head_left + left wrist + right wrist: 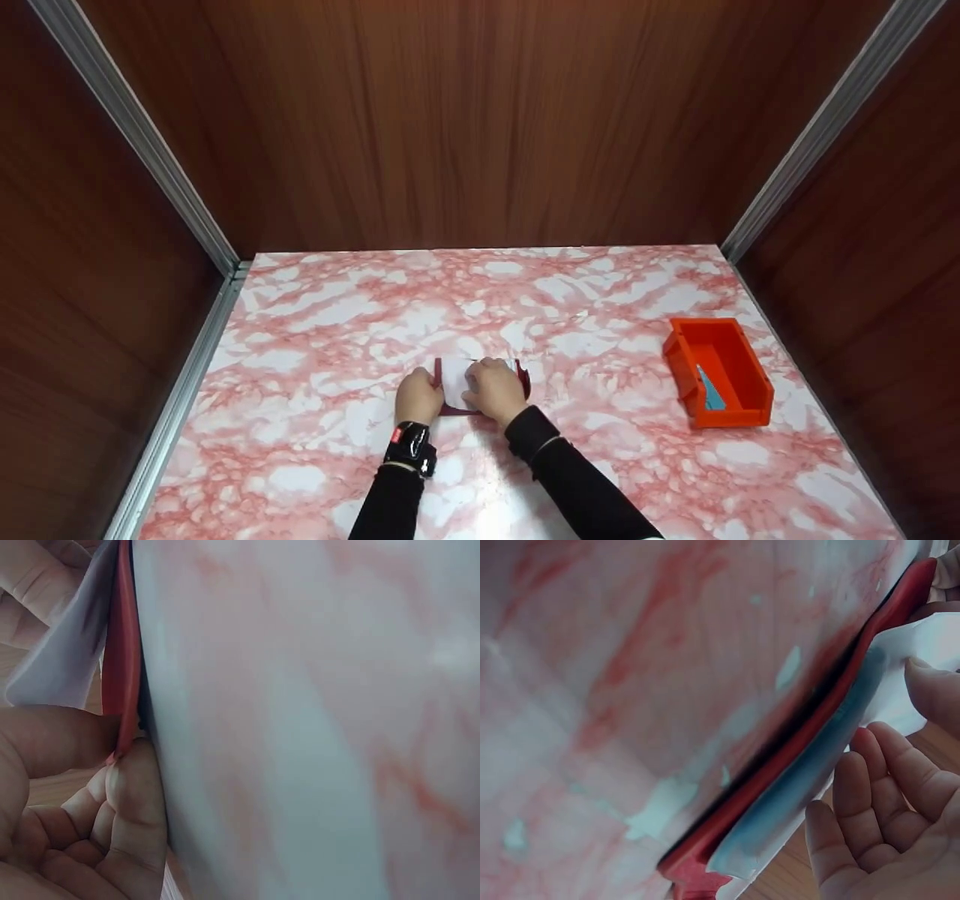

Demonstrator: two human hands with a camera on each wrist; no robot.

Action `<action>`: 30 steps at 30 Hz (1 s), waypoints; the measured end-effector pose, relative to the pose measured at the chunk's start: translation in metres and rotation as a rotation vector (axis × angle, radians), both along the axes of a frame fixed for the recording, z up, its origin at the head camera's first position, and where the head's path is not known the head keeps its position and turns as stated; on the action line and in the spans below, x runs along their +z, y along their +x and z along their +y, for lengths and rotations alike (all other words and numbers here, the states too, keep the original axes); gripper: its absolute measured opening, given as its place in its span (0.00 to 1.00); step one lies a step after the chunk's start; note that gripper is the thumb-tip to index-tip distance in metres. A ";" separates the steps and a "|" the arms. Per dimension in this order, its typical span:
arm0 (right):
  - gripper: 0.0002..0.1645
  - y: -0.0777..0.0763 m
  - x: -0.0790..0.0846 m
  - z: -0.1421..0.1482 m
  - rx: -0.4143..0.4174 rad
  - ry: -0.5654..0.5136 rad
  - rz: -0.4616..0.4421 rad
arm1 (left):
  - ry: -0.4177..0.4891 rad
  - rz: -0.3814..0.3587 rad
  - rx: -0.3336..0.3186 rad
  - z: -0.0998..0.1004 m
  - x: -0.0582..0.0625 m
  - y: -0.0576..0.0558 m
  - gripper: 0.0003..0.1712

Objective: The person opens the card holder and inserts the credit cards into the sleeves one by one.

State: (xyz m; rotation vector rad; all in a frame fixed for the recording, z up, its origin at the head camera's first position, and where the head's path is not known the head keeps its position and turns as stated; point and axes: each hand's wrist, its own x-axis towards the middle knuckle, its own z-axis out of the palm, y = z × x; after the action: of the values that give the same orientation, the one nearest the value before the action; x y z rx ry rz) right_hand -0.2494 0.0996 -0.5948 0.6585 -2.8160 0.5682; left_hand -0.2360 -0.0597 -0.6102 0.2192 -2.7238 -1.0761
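A dark red booklet-like cover (458,412) lies on the marbled tabletop in front of me, with a white sheet (455,381) over its middle. My left hand (418,396) pinches the cover's left edge between thumb and forefinger, as the left wrist view shows. Bent over the sheet is my right hand (496,390). In the right wrist view its thumb (930,682) lies against one face of the white sheet, with the fingers on the other side. Along the red cover there runs a bluish, glossy clear layer (802,757). The cover's exact kind is unclear.
An orange open bin (739,417) stands on the right of the table, holding a light-blue triangular piece (712,393). Brown wood-look panels (480,127) with grey metal rails (150,142) enclose the red-and-white tabletop (337,322) at the back and sides.
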 end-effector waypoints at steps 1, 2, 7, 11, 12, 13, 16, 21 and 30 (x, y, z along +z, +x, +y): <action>0.15 0.000 0.000 0.000 0.003 0.001 -0.005 | -0.001 -0.005 -0.001 0.000 0.000 0.000 0.05; 0.16 0.000 0.000 0.000 0.006 0.004 -0.009 | -0.001 -0.009 -0.001 0.000 0.001 0.001 0.05; 0.16 -0.001 -0.001 0.000 0.011 0.031 -0.022 | 0.013 -0.021 -0.011 -0.002 0.006 0.004 0.03; 0.16 -0.001 0.000 0.000 0.013 0.035 -0.033 | 0.031 -0.029 -0.010 -0.004 0.011 0.007 0.05; 0.16 -0.001 0.000 0.000 0.013 0.035 -0.038 | 0.033 -0.031 -0.006 -0.004 0.013 0.007 0.05; 0.16 0.000 0.000 0.000 0.014 0.036 -0.041 | 0.037 -0.032 0.000 -0.004 0.014 0.007 0.06; 0.15 0.001 0.001 0.000 0.011 0.039 -0.048 | 0.039 -0.008 0.018 -0.005 0.020 0.005 0.06; 0.16 0.002 0.001 0.001 0.011 0.027 -0.047 | 0.043 0.052 0.025 -0.004 0.028 0.002 0.05; 0.16 0.002 0.000 0.002 0.024 0.029 -0.006 | -0.010 -0.006 -0.001 0.000 0.019 0.002 0.07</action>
State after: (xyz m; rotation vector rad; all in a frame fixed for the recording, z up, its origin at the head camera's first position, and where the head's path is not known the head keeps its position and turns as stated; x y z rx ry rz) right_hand -0.2472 0.1016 -0.5944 0.6982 -2.8303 0.5360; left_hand -0.2341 -0.0598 -0.5909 0.2203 -2.7340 -1.0636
